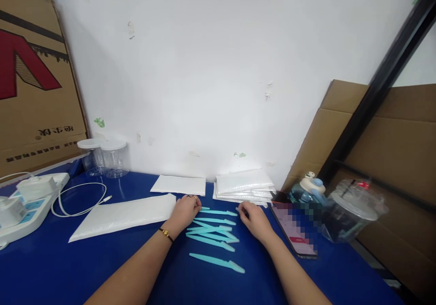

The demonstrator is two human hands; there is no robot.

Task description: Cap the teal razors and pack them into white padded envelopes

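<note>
Several turquoise eyebrow razors (217, 262) lie on the blue table, most in a loose overlapping row with their handles to the left and blades to the right. My left hand (185, 212), with a dark cord bracelet at its wrist, is closed at the far end of the row. Its fingertips pinch the handle end of an eyebrow razor (205, 208). Across the row, my right hand (254, 221) is curled, thumb and fingers together beside the blade end of the farthest razor. Whatever those fingertips hold, if anything, is too small to make out.
White padded mailers lie as one long mailer (126, 216) at left, a single one (179, 185) behind, and a stack (243, 184). A phone (294, 232), a lidded plastic tub (350, 212) and a blue bottle (308, 189) are right; a power strip (30, 214), cable and clear jars (114, 159) left.
</note>
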